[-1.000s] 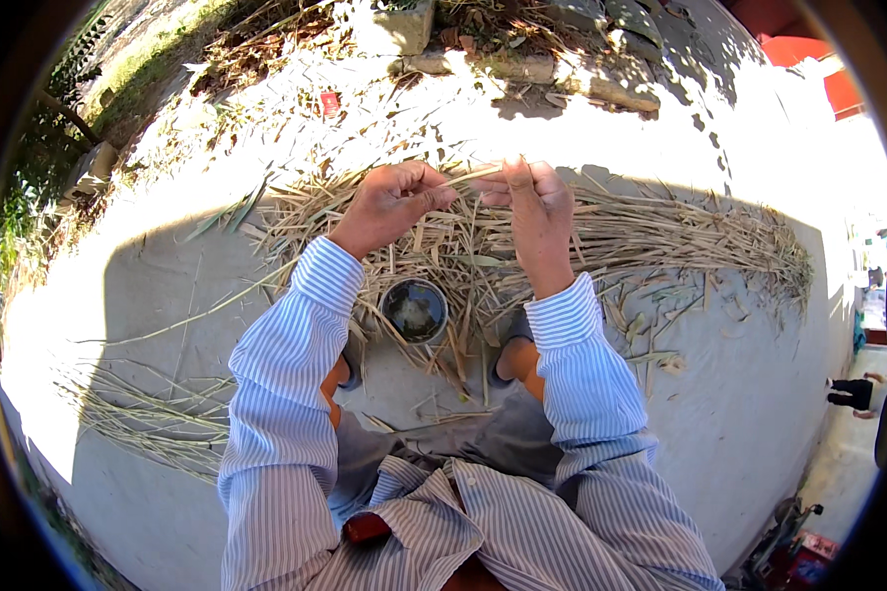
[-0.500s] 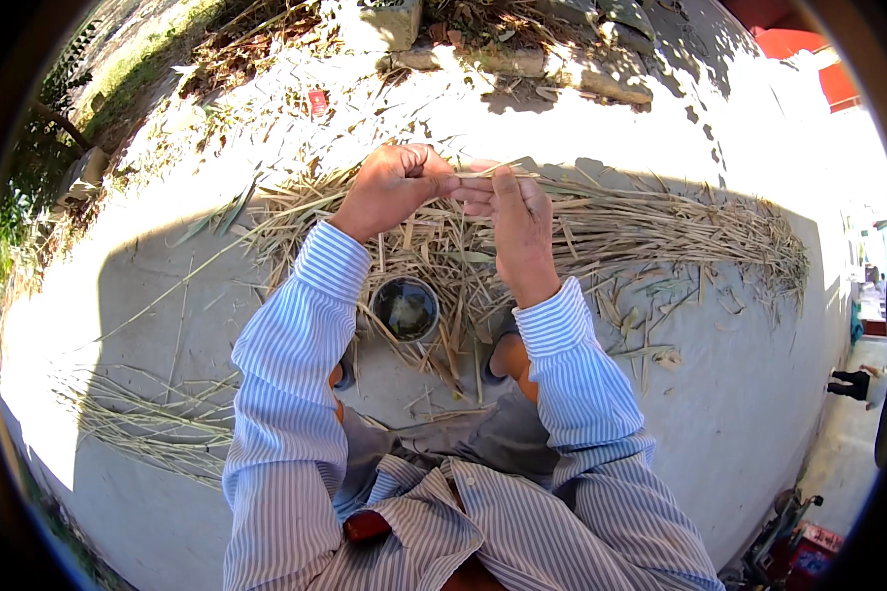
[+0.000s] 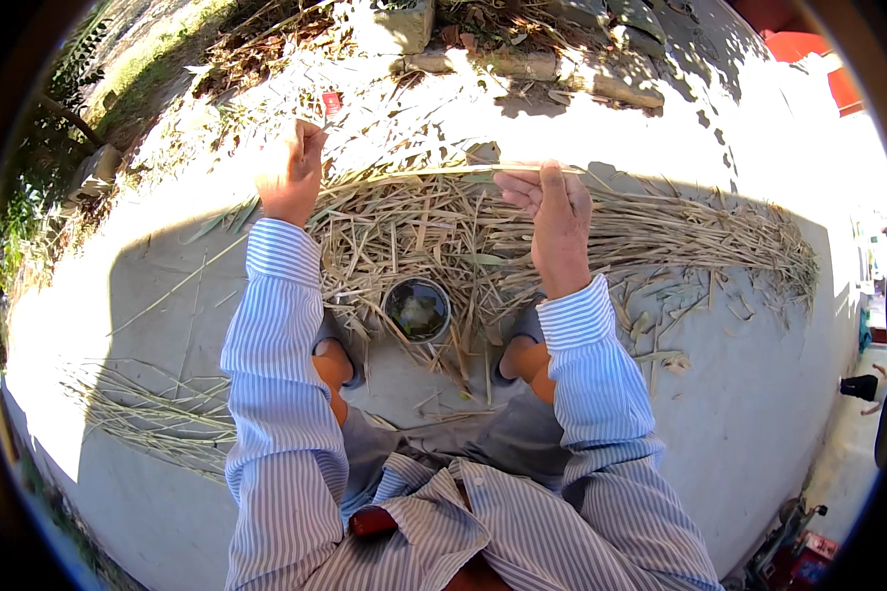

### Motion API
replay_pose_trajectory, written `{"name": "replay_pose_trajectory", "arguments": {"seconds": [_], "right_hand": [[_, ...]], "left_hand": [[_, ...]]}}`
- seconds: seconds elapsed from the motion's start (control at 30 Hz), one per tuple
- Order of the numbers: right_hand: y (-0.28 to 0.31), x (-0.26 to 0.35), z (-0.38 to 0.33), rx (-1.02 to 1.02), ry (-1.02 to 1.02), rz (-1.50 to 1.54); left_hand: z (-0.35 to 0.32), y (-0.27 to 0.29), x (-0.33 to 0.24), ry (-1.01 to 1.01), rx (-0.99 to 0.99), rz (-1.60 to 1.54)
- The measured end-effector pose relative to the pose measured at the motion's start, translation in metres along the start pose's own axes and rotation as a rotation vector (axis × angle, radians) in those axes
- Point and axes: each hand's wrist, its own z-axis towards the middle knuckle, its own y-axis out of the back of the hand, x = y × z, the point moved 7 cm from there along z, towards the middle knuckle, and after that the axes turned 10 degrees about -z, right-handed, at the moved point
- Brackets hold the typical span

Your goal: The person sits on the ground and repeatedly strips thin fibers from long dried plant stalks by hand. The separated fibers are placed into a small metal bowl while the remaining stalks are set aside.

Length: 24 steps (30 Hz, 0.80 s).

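Observation:
A long, thin, pale plant stalk (image 3: 434, 171) runs nearly level across the far side of the straw heap. My right hand (image 3: 560, 222) pinches its right part between thumb and fingers, the other fingers stretched out beneath. Far to the left, my left hand (image 3: 291, 175) is closed with the fingertips turned away; what it grips is hidden, and the stalk's left end reaches close to its wrist. Below lies a heap of dry stalks and leaf strips (image 3: 394, 236). Between my feet and the heap stands a round container (image 3: 417, 310) of dark liquid.
A thick bundle of dry stalks (image 3: 700, 231) extends to the right. Thinner green-yellow stalks (image 3: 158, 414) lie at the left on the concrete floor (image 3: 729, 414). Stone blocks (image 3: 532, 67) edge the far side, near a small red packet (image 3: 331, 102). A person (image 3: 877, 389) shows at the right rim.
My hands were close together on the stalk; now they are wide apart. The left has moved left and away, the right a little to the right, exposing a longer stretch of stalk.

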Motion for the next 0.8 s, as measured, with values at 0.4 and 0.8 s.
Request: {"name": "replay_pose_trajectory", "arguments": {"seconds": [0.4, 0.8], "right_hand": [[-0.012, 0.009, 0.000, -0.002, 0.132, 0.001], [-0.027, 0.017, -0.005, -0.040, 0.194, -0.071]], "left_hand": [[-0.028, -0.047, -0.058, -0.022, 0.457, -0.474], [-0.040, -0.042, -0.063, -0.118, 0.431, -0.489]]}}
